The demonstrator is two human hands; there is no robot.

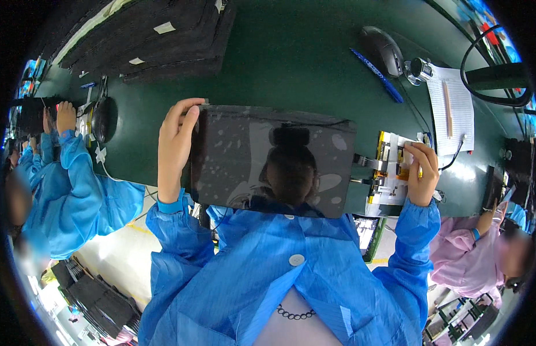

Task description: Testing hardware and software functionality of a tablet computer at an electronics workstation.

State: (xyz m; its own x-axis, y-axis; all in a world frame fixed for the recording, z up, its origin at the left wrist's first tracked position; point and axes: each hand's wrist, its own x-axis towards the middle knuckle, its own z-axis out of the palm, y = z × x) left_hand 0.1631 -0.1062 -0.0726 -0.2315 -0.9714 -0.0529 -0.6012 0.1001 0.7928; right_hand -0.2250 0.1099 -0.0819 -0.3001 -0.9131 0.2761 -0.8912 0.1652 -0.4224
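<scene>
A dark, glossy display panel point(233, 167), with reflections and pale blotches on its surface, lies in front of me. My left hand point(177, 135) grips it by the upper left corner, thumb on the front edge and fingers curled at the side. Flat connectors run from its right side to a white circuit board point(391, 187) with yellow edges. At that board's right side is my right hand point(421, 170), fingers bent and pressed together on it. The fingertips partly hide what lies under them.
A black mouse point(382, 51), a blue pen point(376, 75) and a metal knob-like part point(421, 70) lie at the far right. A pencil point(449, 109) rests on lined paper point(467, 124). Black padded sheets point(181, 40) are stacked far left. Co-workers sit on both sides.
</scene>
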